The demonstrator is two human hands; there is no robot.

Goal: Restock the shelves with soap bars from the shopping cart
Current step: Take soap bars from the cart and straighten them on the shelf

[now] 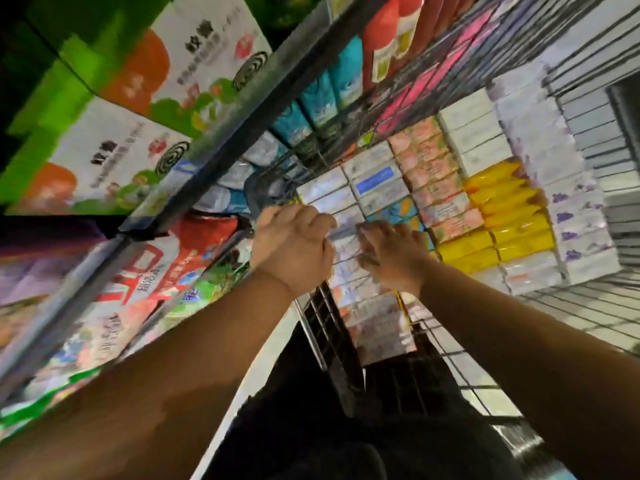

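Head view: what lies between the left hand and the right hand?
A column of white soap boxes in the shopping cart fills the gap between left hand and right hand, shown in the head view, though blurred.
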